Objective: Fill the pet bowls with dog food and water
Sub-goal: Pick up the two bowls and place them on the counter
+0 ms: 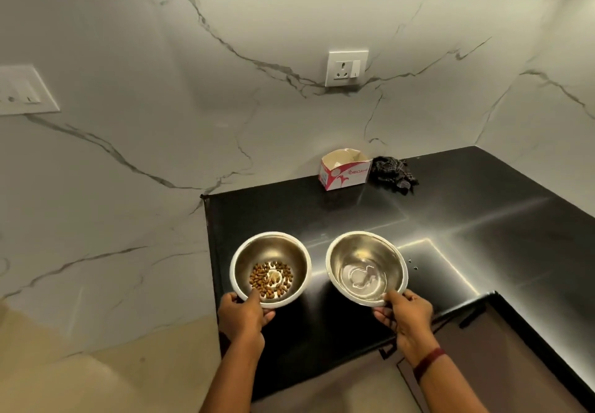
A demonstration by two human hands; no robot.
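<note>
Warm, rather dim light, brightest up at one o'clock and washing down the marble wall (161, 90). On the black counter (483, 219) there's hard glare: a thin bright line turns a corner at four o'clock, and a paler sheen spreads towards three. The kibble bowl (277, 251) and water bowl (363, 248) flash highlights off their steel, and any shadow beneath is lost in the black top. Everything's a touch soft, and the wide lens skews the switch plate (22, 90) at nine o'clock.
</note>
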